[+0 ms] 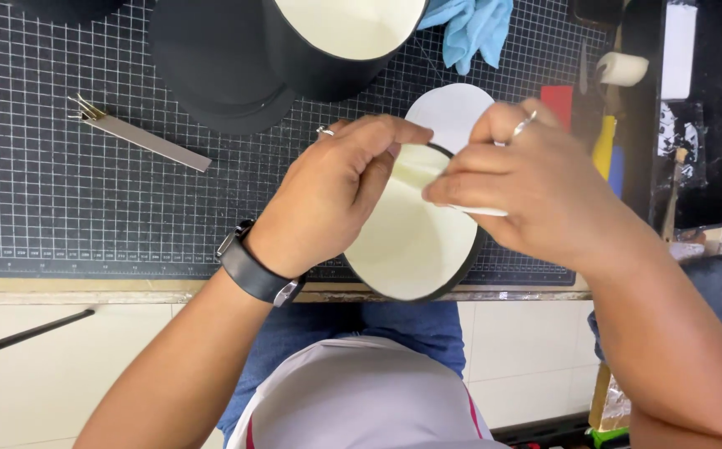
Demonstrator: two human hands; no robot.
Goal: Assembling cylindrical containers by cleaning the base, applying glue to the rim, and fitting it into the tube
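Two hands work over one black cutting mat point(61, 208) with a white grid. The left hand point(327, 195), with one black watch point(253, 270) on its wrist, and the right hand point(535, 187), wearing one ring, both pinch the rim of one small round box point(415, 245), black outside and cream inside, held tilted at the mat's near edge above the person's lap. The fingers of both hands are closed narrow on the cream lining at the box's upper rim; its inside holds nothing else that shows. One white paper disc point(448, 112) lies just behind the box, partly covered by the right hand. One larger black round box point(327, 46), also cream inside, stands at the far edge, cut off by the frame, beside one black lid point(211, 75). One metal pronged tool point(140, 133) lies to the left, well apart. One blue cloth point(473, 29), a white tape roll point(623, 68) and some tools at the right are partly hidden and hard to make out
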